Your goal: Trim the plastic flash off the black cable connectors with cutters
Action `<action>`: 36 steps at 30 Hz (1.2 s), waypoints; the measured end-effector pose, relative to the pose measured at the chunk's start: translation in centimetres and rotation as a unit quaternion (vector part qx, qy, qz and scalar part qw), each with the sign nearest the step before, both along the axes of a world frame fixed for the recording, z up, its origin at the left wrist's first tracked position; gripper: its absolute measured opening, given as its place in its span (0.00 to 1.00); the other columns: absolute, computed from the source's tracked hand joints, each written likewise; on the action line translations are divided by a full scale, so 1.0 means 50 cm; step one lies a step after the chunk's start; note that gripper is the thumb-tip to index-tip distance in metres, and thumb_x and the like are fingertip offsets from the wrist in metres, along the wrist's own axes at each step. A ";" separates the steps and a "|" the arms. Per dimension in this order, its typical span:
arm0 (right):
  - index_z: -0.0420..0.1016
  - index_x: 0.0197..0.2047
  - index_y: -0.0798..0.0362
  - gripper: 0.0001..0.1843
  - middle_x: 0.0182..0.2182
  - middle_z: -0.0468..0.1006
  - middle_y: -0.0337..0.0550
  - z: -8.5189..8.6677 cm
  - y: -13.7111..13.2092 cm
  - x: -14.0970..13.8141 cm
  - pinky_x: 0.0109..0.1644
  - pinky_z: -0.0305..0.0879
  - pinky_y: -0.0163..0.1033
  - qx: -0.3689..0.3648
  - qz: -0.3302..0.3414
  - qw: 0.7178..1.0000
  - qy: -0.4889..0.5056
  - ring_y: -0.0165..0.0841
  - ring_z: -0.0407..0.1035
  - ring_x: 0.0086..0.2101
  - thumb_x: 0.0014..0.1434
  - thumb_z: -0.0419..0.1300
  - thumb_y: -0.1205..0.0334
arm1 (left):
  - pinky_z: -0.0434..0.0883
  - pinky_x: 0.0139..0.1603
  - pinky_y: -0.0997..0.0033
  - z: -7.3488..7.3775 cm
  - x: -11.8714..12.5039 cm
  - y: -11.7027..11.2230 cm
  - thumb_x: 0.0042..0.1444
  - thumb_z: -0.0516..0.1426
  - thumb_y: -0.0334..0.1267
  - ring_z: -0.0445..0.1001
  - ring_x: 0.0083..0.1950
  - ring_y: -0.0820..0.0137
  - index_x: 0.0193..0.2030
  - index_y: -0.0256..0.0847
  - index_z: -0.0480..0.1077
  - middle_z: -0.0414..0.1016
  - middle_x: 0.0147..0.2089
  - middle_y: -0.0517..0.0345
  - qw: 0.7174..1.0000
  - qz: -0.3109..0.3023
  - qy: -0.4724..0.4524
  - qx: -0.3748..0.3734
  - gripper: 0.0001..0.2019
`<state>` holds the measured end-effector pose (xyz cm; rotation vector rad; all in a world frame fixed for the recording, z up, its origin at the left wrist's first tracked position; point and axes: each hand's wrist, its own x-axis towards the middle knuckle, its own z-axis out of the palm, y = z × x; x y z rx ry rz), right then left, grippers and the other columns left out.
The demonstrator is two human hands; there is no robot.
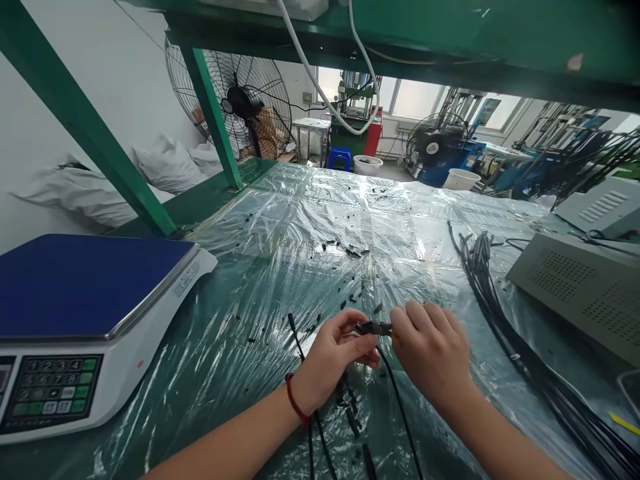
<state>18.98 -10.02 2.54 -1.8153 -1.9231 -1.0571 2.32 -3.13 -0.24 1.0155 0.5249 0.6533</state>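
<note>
My left hand (334, 350), with a red band at the wrist, pinches the end of a black cable (399, 400) between thumb and fingers. My right hand (431, 343) is wrapped round the handles of dark cutting pliers (376, 328). The jaws of the pliers meet the cable end at my left fingertips; whether they are closed on it is hidden. Another black cable with a thicker tip (294, 327) runs under my left wrist. Small black offcuts (353, 421) lie below my hands.
Plastic film (320, 227) covers the green bench, with black scraps (352, 252) scattered beyond my hands. A scale (95, 293) stands left, a bundle of black cables (505, 333) and a grey perforated metal box (575, 287) right. A green shelf (450, 40) hangs overhead.
</note>
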 end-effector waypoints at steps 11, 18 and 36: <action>0.61 0.23 0.49 0.17 0.21 0.63 0.39 -0.056 0.007 -0.031 0.35 0.49 0.43 0.008 0.005 0.994 0.112 0.37 0.55 0.28 0.61 0.57 0.73 | 0.75 0.27 0.73 -0.015 0.003 -0.008 0.56 0.69 0.44 0.73 0.24 0.72 0.47 0.40 0.73 0.72 0.25 0.62 0.998 -0.035 -0.035 -0.030 0.17; 0.62 0.24 0.48 0.14 0.23 0.65 0.41 -0.067 0.000 -0.029 0.35 0.49 0.43 -0.019 0.014 0.987 0.158 0.38 0.56 0.29 0.60 0.56 0.71 | 0.77 0.26 0.73 -0.029 0.003 0.004 0.56 0.68 0.45 0.77 0.23 0.71 0.53 0.41 0.70 0.78 0.28 0.59 0.995 -0.080 -0.037 -0.043 0.21; 0.63 0.58 0.55 0.29 0.37 0.79 0.47 -0.090 -0.009 -0.028 0.35 0.67 0.39 -0.106 0.113 0.944 0.292 0.39 0.73 0.34 0.52 0.53 0.72 | 0.75 0.51 0.63 -0.014 -0.001 0.015 0.49 0.71 0.38 0.77 0.47 0.60 0.52 0.43 0.77 0.79 0.47 0.53 0.978 -0.081 0.104 0.159 0.22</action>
